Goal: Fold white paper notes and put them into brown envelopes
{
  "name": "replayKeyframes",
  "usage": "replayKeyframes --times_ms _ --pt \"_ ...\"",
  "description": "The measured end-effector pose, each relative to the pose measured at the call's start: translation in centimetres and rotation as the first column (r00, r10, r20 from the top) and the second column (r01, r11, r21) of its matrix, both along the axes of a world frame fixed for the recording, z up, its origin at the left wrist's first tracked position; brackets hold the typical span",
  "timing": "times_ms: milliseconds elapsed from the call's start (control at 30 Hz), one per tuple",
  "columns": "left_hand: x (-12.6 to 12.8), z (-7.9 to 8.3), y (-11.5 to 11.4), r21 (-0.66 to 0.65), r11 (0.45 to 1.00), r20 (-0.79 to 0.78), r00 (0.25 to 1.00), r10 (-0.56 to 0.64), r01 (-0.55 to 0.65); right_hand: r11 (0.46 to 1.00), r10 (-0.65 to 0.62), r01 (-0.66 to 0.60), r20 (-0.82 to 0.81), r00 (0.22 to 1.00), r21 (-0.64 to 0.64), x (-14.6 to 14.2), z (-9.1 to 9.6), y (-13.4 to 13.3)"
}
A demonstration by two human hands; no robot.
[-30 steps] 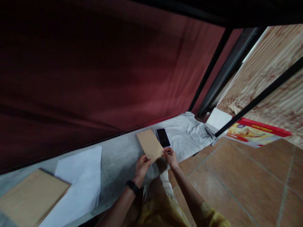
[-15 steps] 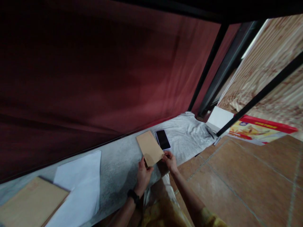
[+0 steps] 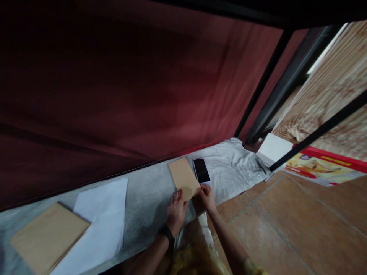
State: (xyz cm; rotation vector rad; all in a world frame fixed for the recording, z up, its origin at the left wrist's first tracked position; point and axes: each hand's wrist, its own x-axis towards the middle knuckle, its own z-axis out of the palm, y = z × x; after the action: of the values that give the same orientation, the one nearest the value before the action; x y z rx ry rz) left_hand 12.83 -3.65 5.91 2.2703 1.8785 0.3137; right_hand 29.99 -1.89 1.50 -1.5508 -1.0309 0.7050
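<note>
A small brown paper envelope (image 3: pixel 184 175) lies flat on the grey cloth-covered surface in front of me. My left hand (image 3: pixel 177 212), with a dark band on its wrist, has its fingers on the near left edge of the envelope and its thumb by the near edge. My right hand (image 3: pixel 207 197) pinches the near right corner. Just right of the envelope lies a phone (image 3: pixel 202 170) with a dark screen, and neither hand touches it. The undersides of both hands are hidden.
On the left, a stack of brown envelopes (image 3: pixel 51 236) overlaps white paper sheets (image 3: pixel 100 225). The narrow grey cloth (image 3: pixel 146 194) runs along a dark red curtain (image 3: pixel 160 95). Black frame bars (image 3: pixel 265 82) stand at the right, beside a printed carton (image 3: pixel 323 168) on the tiled floor.
My left hand has turned over more, its fingers now on top of the envelope. The envelope has settled flatter. The view has shifted slightly left.
</note>
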Motion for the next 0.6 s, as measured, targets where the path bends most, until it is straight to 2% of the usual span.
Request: replayKeyframes --times_ms 167,233,300,367,433,500,600 --pt "0.3 0.9 -0.4 -0.016 0.999 -0.012 0.999 -0.042 0.042 0.998 0.049 -0.048 0.033 0.998 -0.036 -0.1 0.4 0.0" --pt "0.3 0.9 -0.3 -0.037 0.999 0.054 0.998 -0.019 0.021 0.998 0.056 -0.053 0.056 0.997 -0.043 -0.2 0.6 0.0" --pt "0.1 0.8 0.3 -0.082 0.995 0.187 0.98 0.068 -0.053 0.998 0.056 -0.053 0.067 0.996 -0.044 -0.2 0.5 0.1" --pt "-0.2 0.7 1.3 -0.208 0.964 0.403 0.883 0.239 -0.166 0.998 0.05 -0.047 0.07 0.996 -0.047 -0.2 0.3 0.1" --pt "-0.5 0.7 2.7 -0.365 0.905 0.572 0.714 0.404 -0.219 0.998 0.043 -0.04 0.07 0.997 -0.045 -0.2 0.1 0.1" --pt "-0.8 0.8 4.2 -0.441 0.873 0.642 0.607 0.468 -0.207 0.999 0.028 -0.026 0.074 0.997 -0.031 -0.2 -0.1 0.0" --pt "-0.8 0.8 5.8 -0.446 0.877 0.697 0.546 0.465 -0.177 0.999 0.037 -0.037 0.08 0.996 -0.007 -0.2 -0.2 -0.1"
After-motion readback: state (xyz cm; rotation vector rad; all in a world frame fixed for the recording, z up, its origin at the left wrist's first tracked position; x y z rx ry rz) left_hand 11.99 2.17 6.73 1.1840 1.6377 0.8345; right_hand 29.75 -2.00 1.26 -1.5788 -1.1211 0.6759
